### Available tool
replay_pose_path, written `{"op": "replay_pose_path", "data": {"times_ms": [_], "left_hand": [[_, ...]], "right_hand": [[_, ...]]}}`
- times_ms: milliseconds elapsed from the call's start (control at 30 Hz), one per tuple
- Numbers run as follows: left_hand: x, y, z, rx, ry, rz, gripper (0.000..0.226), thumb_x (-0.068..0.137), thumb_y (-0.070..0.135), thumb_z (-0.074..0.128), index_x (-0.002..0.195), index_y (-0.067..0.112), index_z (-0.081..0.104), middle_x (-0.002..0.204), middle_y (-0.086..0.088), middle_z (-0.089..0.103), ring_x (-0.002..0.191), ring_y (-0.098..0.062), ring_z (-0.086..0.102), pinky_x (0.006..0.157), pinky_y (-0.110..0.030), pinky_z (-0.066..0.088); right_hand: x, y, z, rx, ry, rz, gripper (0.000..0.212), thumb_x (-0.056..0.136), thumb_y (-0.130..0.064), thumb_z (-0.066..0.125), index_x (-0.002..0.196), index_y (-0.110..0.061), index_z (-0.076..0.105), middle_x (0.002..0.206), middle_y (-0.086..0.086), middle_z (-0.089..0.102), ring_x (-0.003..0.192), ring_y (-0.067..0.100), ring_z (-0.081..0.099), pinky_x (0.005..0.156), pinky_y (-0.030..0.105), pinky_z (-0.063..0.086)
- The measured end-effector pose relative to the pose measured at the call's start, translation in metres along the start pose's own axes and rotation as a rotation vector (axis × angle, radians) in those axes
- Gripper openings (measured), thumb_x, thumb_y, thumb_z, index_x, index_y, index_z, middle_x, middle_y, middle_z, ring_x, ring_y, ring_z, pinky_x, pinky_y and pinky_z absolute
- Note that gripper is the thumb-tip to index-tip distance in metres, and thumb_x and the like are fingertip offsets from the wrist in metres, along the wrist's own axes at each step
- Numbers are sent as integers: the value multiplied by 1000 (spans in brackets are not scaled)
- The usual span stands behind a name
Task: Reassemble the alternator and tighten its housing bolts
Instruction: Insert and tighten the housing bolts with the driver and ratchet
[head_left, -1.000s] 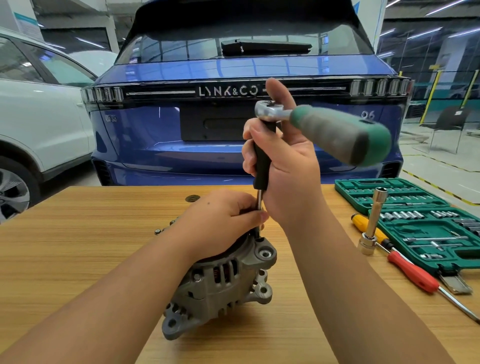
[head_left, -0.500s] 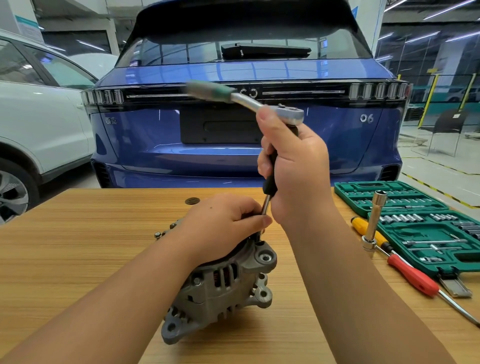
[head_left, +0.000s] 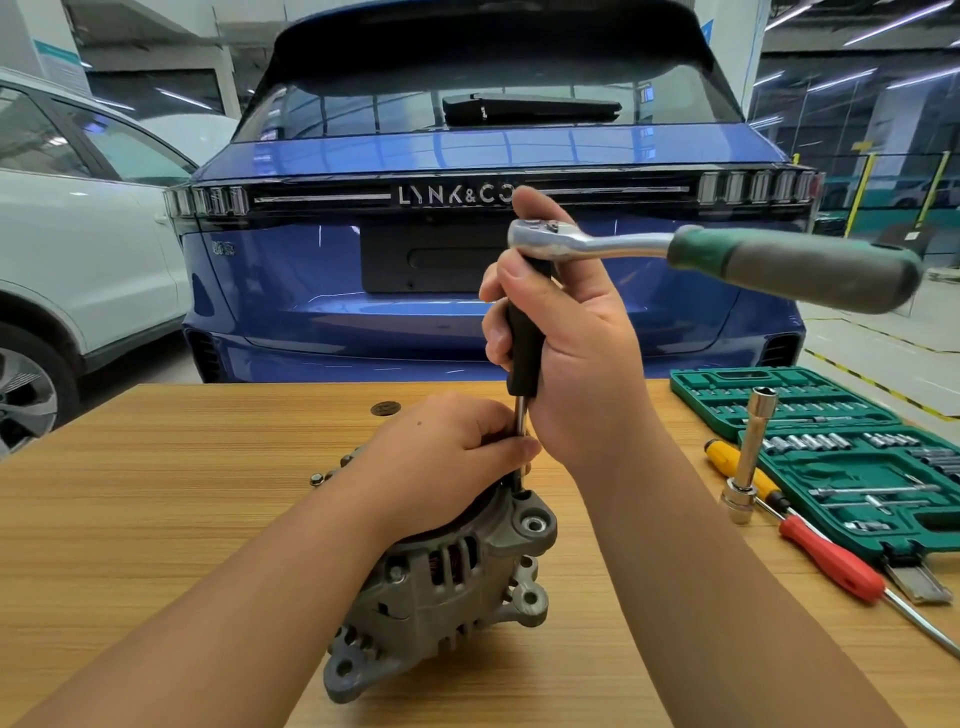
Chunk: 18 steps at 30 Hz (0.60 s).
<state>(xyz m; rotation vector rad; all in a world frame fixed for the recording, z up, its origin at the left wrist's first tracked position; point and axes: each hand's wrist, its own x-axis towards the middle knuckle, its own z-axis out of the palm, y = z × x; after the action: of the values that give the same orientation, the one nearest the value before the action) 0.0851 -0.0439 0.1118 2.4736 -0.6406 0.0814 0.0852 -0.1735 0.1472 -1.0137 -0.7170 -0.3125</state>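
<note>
A grey cast alternator lies on the wooden table in front of me. My left hand rests on top of it and pinches the thin metal shaft of the extension bar just above a housing bolt. My right hand grips the black sleeve of that upright bar. A ratchet wrench sits on the bar's top, its green and grey handle pointing right. The bolt itself is hidden under my fingers.
An open green socket set case lies at the right, with an upright socket extension, a yellow screwdriver and a red screwdriver beside it. Small bolts lie left of the alternator. A blue car stands behind the table.
The ratchet handle has swung from pointing left back round to the right. Both hands keep their hold on the bar and the alternator has stayed put.
</note>
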Motion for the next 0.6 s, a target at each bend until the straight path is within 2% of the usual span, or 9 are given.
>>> {"op": "replay_pose_path", "data": {"times_ms": [200, 300, 400, 500, 600], "left_hand": [[2, -3, 0, -2, 10, -1, 23, 99, 50, 53, 101, 37, 71, 93, 15, 72, 87, -2, 66, 85, -42, 57], [1, -4, 0, -11, 21, 7, 23, 98, 50, 54, 98, 37, 72, 91, 16, 72, 86, 0, 64, 84, -41, 56], [1, -4, 0, -19, 19, 6, 23, 97, 51, 54, 96, 36, 72, 92, 15, 73, 86, -1, 65, 85, -41, 56], [1, -3, 0, -2, 12, 6, 24, 97, 52, 53, 97, 36, 71, 93, 14, 73, 87, 0, 65, 85, -40, 56], [1, -4, 1, 20, 8, 6, 25, 95, 55, 50, 98, 40, 69, 92, 18, 71, 86, 5, 62, 82, -34, 56]], "right_hand": [[0, 0, 0, -14, -11, 12, 31, 92, -16, 54, 122, -23, 62, 79, 4, 58, 59, 15, 46, 56, 24, 41], [0, -3, -2, 121, -88, 53, 41, 91, -20, 39, 126, -15, 57, 81, 9, 59, 63, 20, 42, 61, 28, 36], [-1, -6, -5, 270, -148, 119, 48, 89, -35, 40, 127, -12, 56, 83, 10, 60, 67, 20, 44, 62, 30, 34], [1, -9, -3, 270, -79, 160, 50, 96, -51, 37, 123, -13, 56, 80, 7, 59, 66, 16, 47, 60, 26, 36], [0, -11, 4, 97, 88, 125, 24, 101, -36, 51, 97, -13, 57, 67, -2, 54, 53, 11, 41, 51, 22, 34]]}}
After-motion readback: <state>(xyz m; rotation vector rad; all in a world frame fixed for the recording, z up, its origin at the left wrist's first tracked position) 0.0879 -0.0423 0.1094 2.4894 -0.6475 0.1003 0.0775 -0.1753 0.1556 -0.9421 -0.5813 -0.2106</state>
